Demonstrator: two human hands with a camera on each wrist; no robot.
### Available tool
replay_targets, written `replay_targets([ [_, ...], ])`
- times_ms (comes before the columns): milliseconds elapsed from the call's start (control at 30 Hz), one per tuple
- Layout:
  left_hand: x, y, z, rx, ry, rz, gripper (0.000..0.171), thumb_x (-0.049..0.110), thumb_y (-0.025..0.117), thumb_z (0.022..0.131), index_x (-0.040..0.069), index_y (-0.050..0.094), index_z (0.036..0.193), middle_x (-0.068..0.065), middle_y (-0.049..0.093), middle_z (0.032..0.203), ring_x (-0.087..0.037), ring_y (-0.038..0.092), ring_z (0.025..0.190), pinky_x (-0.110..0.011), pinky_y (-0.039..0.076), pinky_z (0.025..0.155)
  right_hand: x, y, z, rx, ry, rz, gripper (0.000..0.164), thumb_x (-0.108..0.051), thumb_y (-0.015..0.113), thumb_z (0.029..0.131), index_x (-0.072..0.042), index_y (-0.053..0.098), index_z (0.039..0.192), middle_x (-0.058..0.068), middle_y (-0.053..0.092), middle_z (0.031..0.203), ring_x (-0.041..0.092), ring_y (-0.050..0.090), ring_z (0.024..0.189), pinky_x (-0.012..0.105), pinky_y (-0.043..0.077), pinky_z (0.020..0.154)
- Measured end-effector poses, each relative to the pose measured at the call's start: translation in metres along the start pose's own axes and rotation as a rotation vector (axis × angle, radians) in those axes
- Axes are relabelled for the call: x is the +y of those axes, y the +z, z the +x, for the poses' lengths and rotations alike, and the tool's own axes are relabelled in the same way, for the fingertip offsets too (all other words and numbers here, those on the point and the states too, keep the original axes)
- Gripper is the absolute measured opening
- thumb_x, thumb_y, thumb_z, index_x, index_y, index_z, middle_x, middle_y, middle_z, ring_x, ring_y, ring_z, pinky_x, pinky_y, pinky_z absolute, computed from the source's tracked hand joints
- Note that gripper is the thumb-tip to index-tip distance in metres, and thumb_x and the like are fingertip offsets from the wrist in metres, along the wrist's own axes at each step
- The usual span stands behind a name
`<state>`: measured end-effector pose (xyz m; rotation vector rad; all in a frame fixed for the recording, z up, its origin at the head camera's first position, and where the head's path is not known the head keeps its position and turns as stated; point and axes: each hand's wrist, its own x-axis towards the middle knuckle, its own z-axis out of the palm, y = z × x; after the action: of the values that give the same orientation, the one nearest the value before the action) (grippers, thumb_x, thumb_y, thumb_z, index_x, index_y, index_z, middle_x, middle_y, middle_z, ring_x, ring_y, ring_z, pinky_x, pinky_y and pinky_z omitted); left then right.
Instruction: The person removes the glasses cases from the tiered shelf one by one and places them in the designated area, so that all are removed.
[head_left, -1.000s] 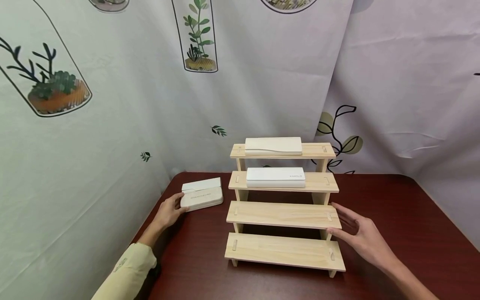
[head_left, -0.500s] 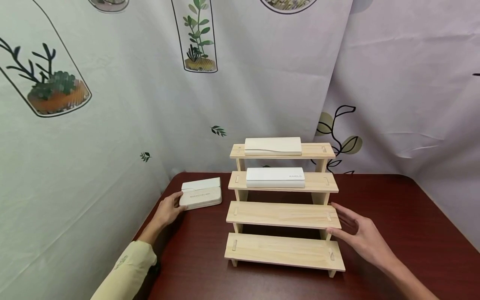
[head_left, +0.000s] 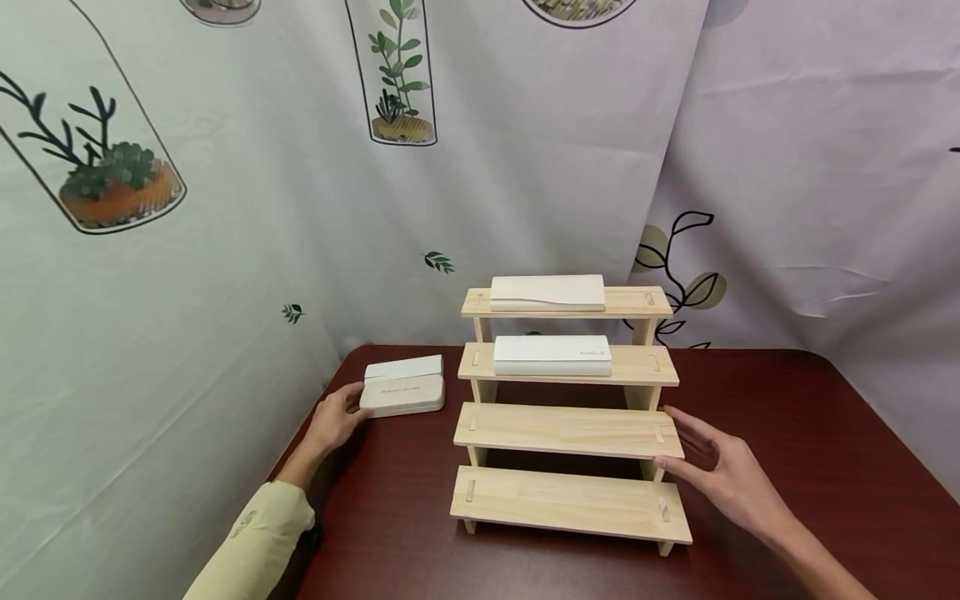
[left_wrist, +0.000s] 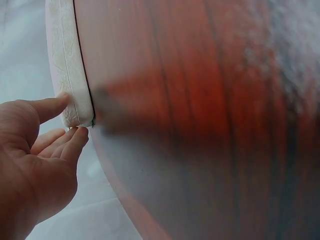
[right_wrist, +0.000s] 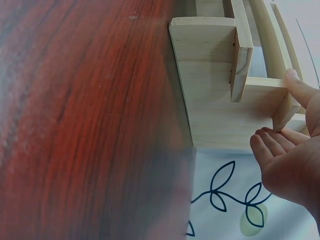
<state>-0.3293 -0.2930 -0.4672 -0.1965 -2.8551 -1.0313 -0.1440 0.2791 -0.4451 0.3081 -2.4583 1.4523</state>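
Observation:
On the left side of the table, my left hand grips the left end of an off-white glasses case with lettering on its lid. The left wrist view shows the thumb on the case's long side and the fingers at its end. Right behind it lies a second white case, partly hidden. My right hand holds the right end of the third shelf down of a wooden stepped stand, thumb at the front edge and fingers toward the back corner.
A cream glasses case lies on the stand's top shelf, and a white glasses case on the shelf below. The dark red table meets a printed cloth backdrop at the back and left.
The lettered glasses case at my left hand has shifted very slightly back and left, its front edge turning a little straighter. My right hand and the stand stay put.

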Motion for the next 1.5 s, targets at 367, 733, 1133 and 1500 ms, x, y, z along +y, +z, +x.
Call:
replay_targets([
  [367, -0.001, -0.005, -0.005, 0.053, -0.004, -0.068, 0.061, 0.007, 0.075, 0.1, -0.011, 0.048, 0.152, -0.034, 0.053, 0.15, -0.048, 0.06, 0.131, -0.054, 0.053, 0.107, 0.001, 0.0, 0.0, 0.003, 0.015, 0.005, 0.077, -0.015, 0.085, 0.094, 0.005, 0.046, 0.157, 0.031, 0.056, 0.148, -0.014, 0.052, 0.12, 0.009, 0.053, 0.089],
  [733, -0.006, -0.005, -0.008, 0.084, -0.055, -0.056, 0.066, 0.018, 0.076, 0.101, -0.006, 0.046, 0.155, -0.03, 0.052, 0.153, -0.046, 0.057, 0.135, -0.057, 0.05, 0.11, 0.003, 0.001, 0.0, 0.007, 0.009, 0.038, 0.081, -0.014, 0.086, 0.092, 0.004, 0.042, 0.159, 0.031, 0.051, 0.154, -0.017, 0.047, 0.125, 0.007, 0.049, 0.094],
  [1133, 0.001, -0.008, -0.01, 0.186, -0.05, -0.091, 0.072, 0.027, 0.077, 0.101, -0.001, 0.044, 0.158, -0.024, 0.048, 0.16, -0.042, 0.045, 0.148, -0.059, 0.04, 0.118, 0.004, -0.002, 0.001, 0.032, -0.054, 0.027, 0.081, -0.01, 0.083, 0.094, 0.001, 0.04, 0.161, 0.027, 0.049, 0.157, -0.012, 0.048, 0.133, 0.008, 0.045, 0.101],
  [1500, 0.03, -0.004, -0.009, 0.295, 0.031, -0.15, 0.068, 0.029, 0.079, 0.1, 0.002, 0.051, 0.155, -0.02, 0.053, 0.156, -0.042, 0.053, 0.14, -0.057, 0.045, 0.115, 0.003, -0.011, 0.008, 0.051, -0.064, 0.023, 0.079, -0.009, 0.081, 0.096, -0.001, 0.039, 0.163, 0.027, 0.048, 0.158, -0.013, 0.048, 0.134, 0.008, 0.047, 0.1],
])
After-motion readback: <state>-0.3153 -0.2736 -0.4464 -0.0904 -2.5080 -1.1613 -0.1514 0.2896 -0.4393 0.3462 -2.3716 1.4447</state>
